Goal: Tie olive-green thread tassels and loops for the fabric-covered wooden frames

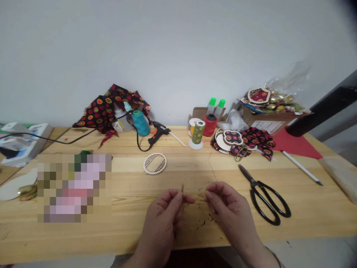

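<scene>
Thread, thin and olive-green (pixel 182 188), pokes from the left hand (pixel 164 212) at lower centre, its grip pinched on it, maybe against slipping. The right hand (pixel 228 206) pinches a tiny tan bit (pixel 201 194). Black-handled metal scissors (pixel 253 182) lie lower right on the pale wooden surface (pixel 125 219), easily reached.

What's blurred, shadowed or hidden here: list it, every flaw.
Head view: the olive strand in the left hand looks soft; faint shadow darkens the table beside the right hand; a mosaic patch masks part of the left; the top right corner goes dark.
</scene>
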### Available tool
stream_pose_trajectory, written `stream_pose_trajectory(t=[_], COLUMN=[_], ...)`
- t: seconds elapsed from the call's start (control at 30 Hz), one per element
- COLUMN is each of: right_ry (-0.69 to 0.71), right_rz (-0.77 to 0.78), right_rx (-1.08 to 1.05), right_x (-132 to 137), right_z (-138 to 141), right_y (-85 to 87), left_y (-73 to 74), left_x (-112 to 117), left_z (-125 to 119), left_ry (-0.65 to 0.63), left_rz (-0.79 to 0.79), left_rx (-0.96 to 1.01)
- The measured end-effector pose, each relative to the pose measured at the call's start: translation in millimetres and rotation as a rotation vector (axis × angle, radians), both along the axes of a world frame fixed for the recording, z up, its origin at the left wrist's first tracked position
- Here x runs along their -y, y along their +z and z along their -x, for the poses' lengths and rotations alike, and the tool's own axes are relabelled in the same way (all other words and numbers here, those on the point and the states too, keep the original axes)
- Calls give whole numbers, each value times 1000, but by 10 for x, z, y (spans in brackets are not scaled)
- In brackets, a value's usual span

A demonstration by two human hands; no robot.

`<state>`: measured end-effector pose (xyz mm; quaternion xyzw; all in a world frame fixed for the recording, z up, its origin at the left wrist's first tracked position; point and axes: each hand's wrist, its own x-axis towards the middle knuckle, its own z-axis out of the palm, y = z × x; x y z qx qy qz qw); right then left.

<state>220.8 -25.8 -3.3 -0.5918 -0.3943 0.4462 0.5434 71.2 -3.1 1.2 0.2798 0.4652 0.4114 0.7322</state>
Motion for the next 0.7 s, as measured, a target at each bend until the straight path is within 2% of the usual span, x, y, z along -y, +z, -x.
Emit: stream_pose_trajectory(t=[0.07,0.13,0.23,0.43,0.6,0.7], right_ry=[17,113,217,164,194,294], right_rz=[-149,-285,-336,-222,-70,65], right_rx=[219,374,431,279,42,-122], right_x=[34,79,139,187,125,61], right_z=[58,119,195,268,228,189], right_y=[23,10,-75,-234,-131,-47], left_y=[-19,-29,-29,-12,8,26], left_x=[2,-3,-17,-20,-8,9], left_z=[-18,-27,-26,-32,-43,-55], left_ry=[-35,-43,-29,14,5,-48], left_rz=[62,108,121,117,83,42], left_rx=[58,134,193,208,243,259])
